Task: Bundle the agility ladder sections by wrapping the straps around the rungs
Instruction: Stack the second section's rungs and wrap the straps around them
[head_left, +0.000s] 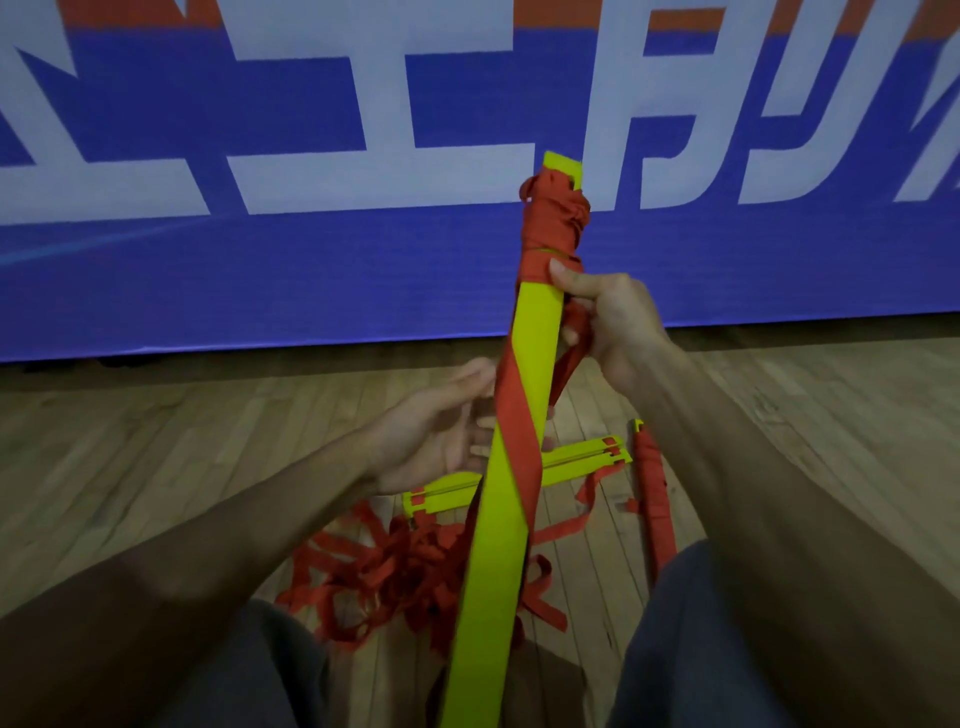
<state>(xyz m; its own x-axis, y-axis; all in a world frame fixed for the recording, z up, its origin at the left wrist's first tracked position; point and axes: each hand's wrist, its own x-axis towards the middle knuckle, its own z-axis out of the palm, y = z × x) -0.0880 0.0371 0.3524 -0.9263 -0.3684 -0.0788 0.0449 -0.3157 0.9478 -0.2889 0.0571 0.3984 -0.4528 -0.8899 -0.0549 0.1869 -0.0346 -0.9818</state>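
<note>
A blue banner with large white letters stands along the far edge of the wooden floor, where the person sits.

A stack of yellow rungs is held upright between the person's knees. Its long axis rises from the near edge of the floor toward the banner, and the top leans slightly right. A red strap is wound thickly round the upper end, just below the tip. One length of it crosses the front of the stack diagonally further down.

A loose strap pile lies tangled on the floor behind the stack. Two more flat rungs lie crosswise there, their long axis left to right.

To the right, a wrapped bundle lies pointing toward the banner.

The right hand grips below the winding, thumb pressed on the stack and fingers curled round the red strap. The left hand is spread, palm up, its fingers reaching behind the stack.
</note>
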